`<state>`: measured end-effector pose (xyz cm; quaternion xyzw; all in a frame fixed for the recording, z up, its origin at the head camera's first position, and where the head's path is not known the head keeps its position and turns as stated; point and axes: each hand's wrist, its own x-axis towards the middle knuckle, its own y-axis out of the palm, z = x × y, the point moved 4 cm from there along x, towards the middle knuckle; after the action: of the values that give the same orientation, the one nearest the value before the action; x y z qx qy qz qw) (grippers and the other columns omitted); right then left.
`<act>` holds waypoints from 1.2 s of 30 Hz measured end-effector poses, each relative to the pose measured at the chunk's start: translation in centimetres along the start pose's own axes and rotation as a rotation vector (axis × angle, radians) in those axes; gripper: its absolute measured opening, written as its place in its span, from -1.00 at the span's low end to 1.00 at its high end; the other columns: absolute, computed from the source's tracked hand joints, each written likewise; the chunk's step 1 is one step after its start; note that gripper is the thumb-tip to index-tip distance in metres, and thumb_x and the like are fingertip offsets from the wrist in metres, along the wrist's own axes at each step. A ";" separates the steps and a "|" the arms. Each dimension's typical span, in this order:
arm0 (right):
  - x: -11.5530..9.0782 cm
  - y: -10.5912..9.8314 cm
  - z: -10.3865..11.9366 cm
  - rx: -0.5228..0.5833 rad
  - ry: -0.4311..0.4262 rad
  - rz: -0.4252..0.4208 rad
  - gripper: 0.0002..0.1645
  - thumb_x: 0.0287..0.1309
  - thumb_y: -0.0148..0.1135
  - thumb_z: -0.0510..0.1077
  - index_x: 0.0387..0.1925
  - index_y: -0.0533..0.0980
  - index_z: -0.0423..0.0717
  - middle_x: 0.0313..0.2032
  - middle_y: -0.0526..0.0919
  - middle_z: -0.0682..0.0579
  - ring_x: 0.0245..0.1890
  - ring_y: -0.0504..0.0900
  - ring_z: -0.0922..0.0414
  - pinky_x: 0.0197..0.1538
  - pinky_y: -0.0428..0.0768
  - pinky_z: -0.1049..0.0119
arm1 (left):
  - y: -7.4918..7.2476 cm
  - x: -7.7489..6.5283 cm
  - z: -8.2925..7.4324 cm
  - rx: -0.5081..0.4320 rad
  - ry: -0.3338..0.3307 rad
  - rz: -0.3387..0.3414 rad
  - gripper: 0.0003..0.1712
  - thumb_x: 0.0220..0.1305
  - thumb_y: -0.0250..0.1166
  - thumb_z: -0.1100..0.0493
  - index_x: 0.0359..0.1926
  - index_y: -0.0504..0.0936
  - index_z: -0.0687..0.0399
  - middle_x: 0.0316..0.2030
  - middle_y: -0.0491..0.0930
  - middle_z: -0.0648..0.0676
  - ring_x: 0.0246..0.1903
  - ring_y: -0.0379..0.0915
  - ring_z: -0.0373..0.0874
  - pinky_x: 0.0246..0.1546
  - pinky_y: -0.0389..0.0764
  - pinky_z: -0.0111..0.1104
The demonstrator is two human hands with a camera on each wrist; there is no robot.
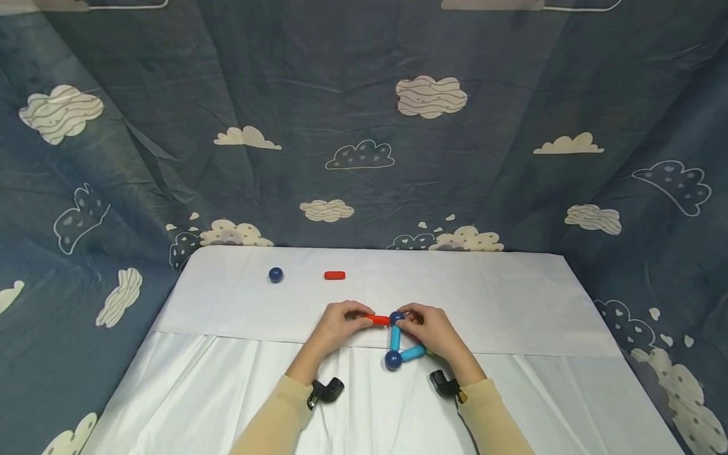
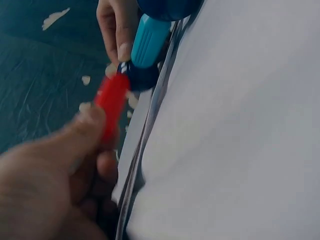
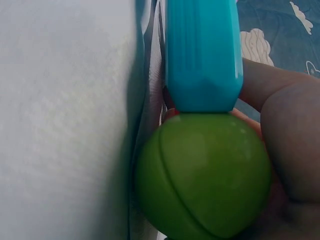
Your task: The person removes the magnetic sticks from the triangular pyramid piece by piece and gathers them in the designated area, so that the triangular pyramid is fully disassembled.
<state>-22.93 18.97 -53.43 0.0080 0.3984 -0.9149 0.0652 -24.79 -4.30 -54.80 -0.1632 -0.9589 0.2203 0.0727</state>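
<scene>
My left hand (image 1: 338, 323) pinches a red rod (image 1: 378, 320) between thumb and fingers. Its far end is right at a dark blue ball (image 1: 396, 318), which my right hand (image 1: 429, 327) grips from the other side. From that ball a light blue rod (image 1: 395, 338) runs toward me to a second dark blue ball (image 1: 393, 360). Another light blue rod (image 1: 412, 352) slants from there to a green ball (image 3: 200, 175), large in the right wrist view beneath my right hand. In the left wrist view, the red rod (image 2: 112, 102) reaches up to the ball.
Farther back on the white-covered table (image 1: 483, 284) lie a loose dark blue ball (image 1: 275, 275) and a loose red rod (image 1: 335, 275). A dark cloth (image 1: 364, 82) printed with clouds hangs behind and at both sides. Small black cameras are strapped at both wrists.
</scene>
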 end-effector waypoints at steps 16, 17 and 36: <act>0.0 0.0 -0.2 0.011 0.025 -0.004 -0.63 0.31 0.47 0.02 0.08 0.71 -0.01 -0.36 0.59 0.10 -0.28 0.50 0.14 -0.16 0.49 0.31 | -1.9 0.3 -0.2 -0.090 -0.027 -0.185 -0.82 0.21 0.60 0.01 -0.16 0.89 -0.18 -0.21 0.84 -0.08 -0.27 0.59 -0.26 -0.18 0.59 -0.45; 0.0 0.0 -0.2 0.013 0.022 -0.006 -0.63 0.31 0.47 0.02 0.08 0.71 -0.01 -0.36 0.59 0.09 -0.28 0.50 0.14 -0.16 0.49 0.32 | -2.3 0.4 -0.2 -0.082 -0.017 -0.201 -0.82 0.21 0.59 0.01 -0.15 0.89 -0.19 -0.19 0.83 -0.09 -0.26 0.58 -0.26 -0.19 0.58 -0.46; -0.3 -0.2 -0.1 0.039 -0.001 -0.010 -0.63 0.32 0.46 0.00 0.08 0.71 -0.04 -0.36 0.62 0.12 -0.30 0.51 0.17 -0.17 0.49 0.36 | -8.5 3.0 3.7 0.033 -0.131 -0.439 -0.76 0.15 0.64 0.17 -0.15 0.87 0.09 -0.24 0.85 0.14 -0.29 0.66 -0.18 -0.21 0.56 -0.46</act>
<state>-22.71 19.22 -53.36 0.0070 0.3806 -0.9227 0.0607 -30.74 -12.00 -54.09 0.0653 -0.9703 0.2251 0.0594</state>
